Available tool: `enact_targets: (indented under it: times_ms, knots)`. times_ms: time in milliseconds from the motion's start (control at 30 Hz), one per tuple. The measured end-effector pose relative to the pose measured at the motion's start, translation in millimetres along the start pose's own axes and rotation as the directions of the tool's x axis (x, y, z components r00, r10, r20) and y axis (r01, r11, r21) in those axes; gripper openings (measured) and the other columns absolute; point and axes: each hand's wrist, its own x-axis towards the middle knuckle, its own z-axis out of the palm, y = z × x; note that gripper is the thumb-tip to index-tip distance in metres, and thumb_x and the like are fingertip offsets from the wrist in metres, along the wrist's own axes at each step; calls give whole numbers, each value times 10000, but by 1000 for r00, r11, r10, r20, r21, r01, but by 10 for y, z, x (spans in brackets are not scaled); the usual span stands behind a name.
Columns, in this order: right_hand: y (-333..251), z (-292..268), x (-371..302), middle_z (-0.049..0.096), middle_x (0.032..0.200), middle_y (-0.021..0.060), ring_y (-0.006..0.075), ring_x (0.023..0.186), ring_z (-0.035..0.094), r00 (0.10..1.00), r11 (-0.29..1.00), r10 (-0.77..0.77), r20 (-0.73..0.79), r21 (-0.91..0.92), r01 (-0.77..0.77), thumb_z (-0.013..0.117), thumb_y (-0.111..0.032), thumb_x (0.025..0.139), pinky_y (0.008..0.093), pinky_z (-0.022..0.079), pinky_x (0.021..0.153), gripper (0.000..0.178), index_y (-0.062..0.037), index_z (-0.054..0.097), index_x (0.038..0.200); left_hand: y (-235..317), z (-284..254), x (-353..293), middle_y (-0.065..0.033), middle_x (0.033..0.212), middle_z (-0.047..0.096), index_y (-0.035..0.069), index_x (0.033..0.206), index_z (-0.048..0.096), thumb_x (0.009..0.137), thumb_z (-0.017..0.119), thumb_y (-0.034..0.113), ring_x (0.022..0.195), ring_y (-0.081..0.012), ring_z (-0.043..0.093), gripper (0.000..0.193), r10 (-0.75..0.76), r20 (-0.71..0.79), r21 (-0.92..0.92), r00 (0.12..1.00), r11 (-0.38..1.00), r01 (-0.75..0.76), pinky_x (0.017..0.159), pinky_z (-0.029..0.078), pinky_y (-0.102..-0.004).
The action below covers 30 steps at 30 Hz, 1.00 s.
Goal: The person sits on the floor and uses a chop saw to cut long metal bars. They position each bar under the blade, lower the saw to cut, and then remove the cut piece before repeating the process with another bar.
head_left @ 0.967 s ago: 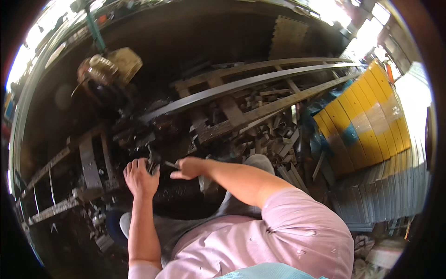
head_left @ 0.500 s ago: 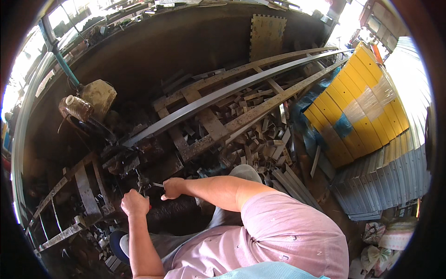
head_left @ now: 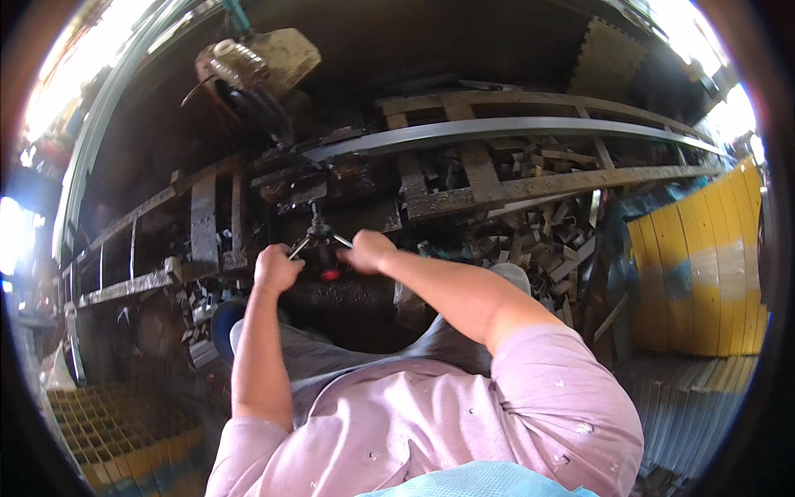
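Note:
My left hand [head_left: 278, 269] is closed around a thin metal handle bar [head_left: 300, 246] on the near side of a dark, greasy machine [head_left: 310, 192]. My right hand [head_left: 370, 251] grips another handle bar [head_left: 342, 241] of the same kind, its fingers partly smeared by motion. Both bars slant in to a hub at the end of a screw shaft [head_left: 315, 217]. Between my hands sits a dark knob with a red end [head_left: 330, 274]. Beyond the screw, a long grey metal profile [head_left: 497, 127] lies with its left end in the machine.
A rusty ladder-like frame [head_left: 530, 184] supports the profile, with many metal offcuts [head_left: 538, 248] around it. Another rack [head_left: 124, 290] extends left. A plastic bottle [head_left: 240, 60] stands on the machine's back. Yellow ribbed panels [head_left: 696, 257] are stacked right, and a yellow grid [head_left: 124, 439] lies lower left.
The view has swung, so the machine and racks appear farther right and more level. My hands stay on the handle bars, which have turned somewhat.

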Motion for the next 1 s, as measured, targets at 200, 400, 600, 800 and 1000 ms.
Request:
enact_targets:
  times_ms: [200, 400, 600, 800, 1000]
  knots:
    - [-309, -335, -176, 726, 736, 161, 170, 532, 608, 947, 902, -21, 322, 414, -121, 617, -667, 1035, 338, 477, 484, 774, 56, 715, 777, -454, 501, 148, -252, 970, 788, 1, 999, 819, 773, 917, 468, 967, -418, 771, 528, -143, -55, -242, 988, 962, 126, 864, 599, -484]
    - [-440, -355, -310, 732, 843, 136, 152, 604, 614, 934, 766, -135, 332, 633, -114, 669, -535, 1056, 323, 504, 532, 660, 92, 657, 1262, -371, 661, 245, -233, 1147, 791, 18, 1105, 826, 889, 768, 598, 1119, -396, 757, 621, -274, 91, 147, 957, 954, 259, 961, 607, -464]
    - [-601, -254, -434, 675, 880, 62, 103, 667, 574, 930, 697, -284, 235, 716, 33, 739, -413, 1045, 277, 482, 601, 502, -6, 616, 1310, -440, 746, 284, -231, 1209, 779, 9, 1142, 816, 899, 754, 617, 1172, -377, 745, 658, -314, 161, 89, 936, 949, 303, 991, 594, -466]
    - [-551, -159, -385, 623, 900, 24, 88, 683, 545, 913, 561, -302, 274, 826, -62, 674, -368, 1096, 264, 444, 576, 336, -47, 613, 1176, -416, 822, 318, -229, 1265, 764, 20, 1190, 803, 916, 752, 580, 1208, -384, 732, 625, -350, 158, 60, 923, 937, 345, 1013, 590, -463]
    - [-548, -129, -337, 662, 963, 46, 106, 738, 615, 897, 553, -294, 329, 824, -121, 543, -428, 1150, 245, 437, 575, 352, -85, 573, 1227, -307, 821, 256, -225, 1337, 737, 31, 1251, 781, 946, 731, 520, 1255, -384, 710, 579, -367, 178, 43, 913, 930, 366, 1026, 591, -464]
